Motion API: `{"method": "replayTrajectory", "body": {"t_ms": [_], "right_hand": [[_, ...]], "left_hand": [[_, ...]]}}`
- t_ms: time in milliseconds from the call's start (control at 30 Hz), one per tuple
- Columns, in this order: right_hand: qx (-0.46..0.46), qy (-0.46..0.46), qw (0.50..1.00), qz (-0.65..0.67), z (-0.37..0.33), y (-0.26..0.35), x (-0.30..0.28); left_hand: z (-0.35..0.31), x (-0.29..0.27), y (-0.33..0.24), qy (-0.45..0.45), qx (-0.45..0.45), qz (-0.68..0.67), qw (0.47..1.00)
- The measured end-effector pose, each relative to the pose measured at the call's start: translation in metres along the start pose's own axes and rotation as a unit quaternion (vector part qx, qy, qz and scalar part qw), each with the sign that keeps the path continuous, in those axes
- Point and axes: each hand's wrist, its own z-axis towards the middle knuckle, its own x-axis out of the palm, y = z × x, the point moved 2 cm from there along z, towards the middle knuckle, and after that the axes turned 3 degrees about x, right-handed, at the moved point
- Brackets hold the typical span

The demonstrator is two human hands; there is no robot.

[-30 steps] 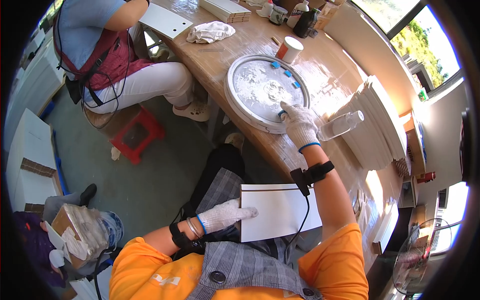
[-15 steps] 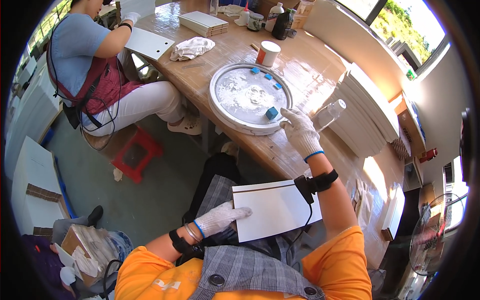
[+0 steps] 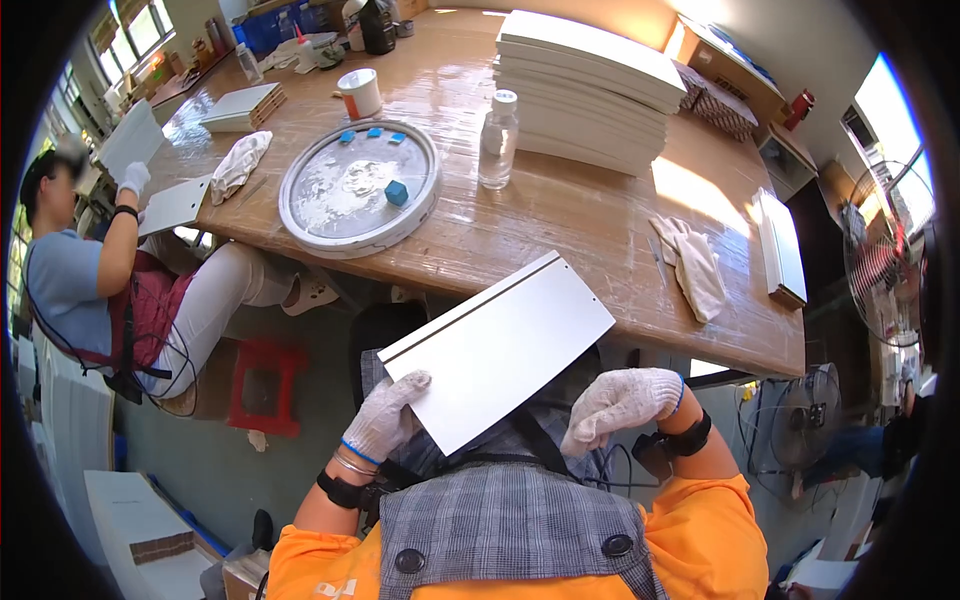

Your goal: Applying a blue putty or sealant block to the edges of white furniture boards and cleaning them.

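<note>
A white rectangular board [image 3: 500, 355] with a dark groove along one long edge lies tilted above my lap, its far corner by the table edge. My left hand [image 3: 388, 415], in a white knit glove, grips its near-left end with the thumb on top. To the right of the board and apart from it is my gloved right hand [image 3: 625, 405], fingers curled together; whatever they may hold is hidden. On the table, a round grey lid-like tray [image 3: 432, 205] carries white powdery residue, a blue cube [image 3: 397, 192] and three small blue pieces [image 3: 374, 133].
A clear bottle [image 3: 497, 140] stands before a tall stack of white boards [image 3: 590, 95]. Spare gloves [image 3: 690, 265] lie at the table's right, near another board stack [image 3: 778, 248]. A white-and-orange tub [image 3: 360, 93] is behind the tray. A co-worker [image 3: 75, 260] sits at left.
My right hand has come back from beside the tray to near my lap, its fingers now curled. The board has tilted, its right end rising. The view has swung to the right.
</note>
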Motion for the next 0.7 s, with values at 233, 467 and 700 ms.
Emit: {"method": "replayTrajectory", "body": {"t_ms": [233,467,700], "right_hand": [[-0.05,-0.361,0.929,-0.067,0.002,-0.012,0.03],[-0.276,-0.601,0.75,-0.006,-0.028,-0.016,0.034],[-0.2,-0.891,0.257,-0.317,-0.131,-0.092,0.011]], "left_hand": [[0.022,0.085,-0.01,0.107,-0.038,-0.037,0.993],[0.076,0.194,0.041,0.196,-0.081,0.011,0.977],[0.086,0.292,0.087,0.39,-0.128,0.354,0.84]]}}
